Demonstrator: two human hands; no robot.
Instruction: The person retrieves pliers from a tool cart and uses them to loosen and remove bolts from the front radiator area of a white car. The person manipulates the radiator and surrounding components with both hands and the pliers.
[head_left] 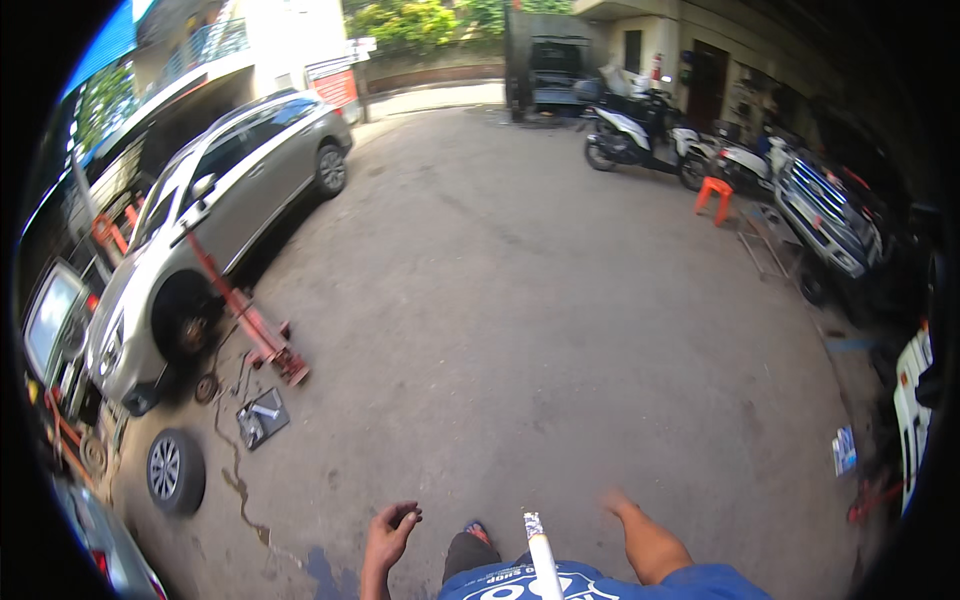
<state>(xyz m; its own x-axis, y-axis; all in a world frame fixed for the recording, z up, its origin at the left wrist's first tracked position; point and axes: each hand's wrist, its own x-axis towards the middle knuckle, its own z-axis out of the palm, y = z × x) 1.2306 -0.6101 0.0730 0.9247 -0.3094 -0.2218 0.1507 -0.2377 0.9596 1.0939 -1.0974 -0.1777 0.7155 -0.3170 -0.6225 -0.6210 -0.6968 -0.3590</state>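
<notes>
1. Left hand hangs at the lower edge, fingers loosely curled, its grip holding nothing.
2. Right hand is blurred; I cannot tell its grip.
3. Between them a white cigarette, ash-tipped, juts up.
4. Well off left, a rubber wheel lies flat on rough concrete; a red jack props the silver car.

Up the yard on my left I see a rectangular red and white sign beside the silver car's rear, with a small white sign above it. By the jack lies a flat dark tray or opened package with pale pieces on it, though I cannot tell which. At right, a small blue and white package lies on the concrete.
</notes>
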